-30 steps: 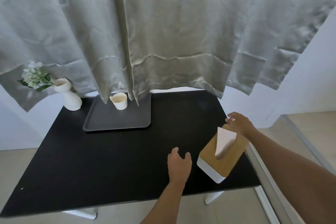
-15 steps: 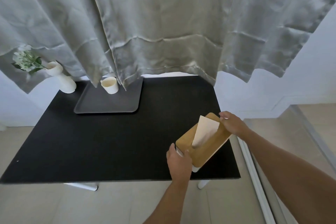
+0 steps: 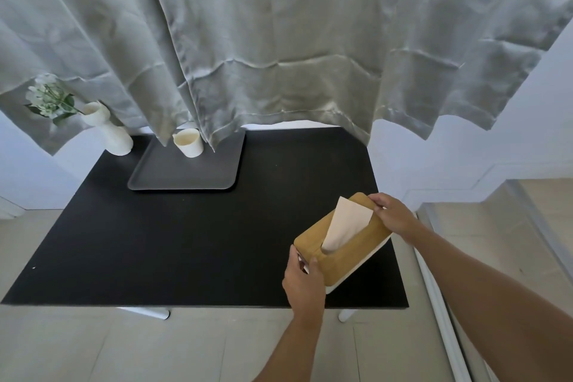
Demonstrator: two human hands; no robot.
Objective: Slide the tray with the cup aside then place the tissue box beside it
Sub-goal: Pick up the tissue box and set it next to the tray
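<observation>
A tissue box [image 3: 347, 253] with a wooden lid, white base and a tissue sticking up sits over the black table's near right corner. My left hand [image 3: 302, 284] grips its near end and my right hand [image 3: 393, 215] grips its far end. Whether the box touches the table or is slightly lifted I cannot tell. A dark grey tray [image 3: 173, 175] lies at the table's far left, with a cream cup [image 3: 188, 143] standing near its back edge under the curtain hem.
A white vase [image 3: 108, 130] with white flowers stands at the far left corner, left of the tray. A grey curtain [image 3: 279, 40] hangs over the table's back edge. The black table [image 3: 186, 242] ends just right of the box; a white rail [image 3: 440, 304] runs along the floor.
My left hand moved from the bare table onto the box's near end. The box, held at both ends, shifted slightly leftward and inward from the right edge.
</observation>
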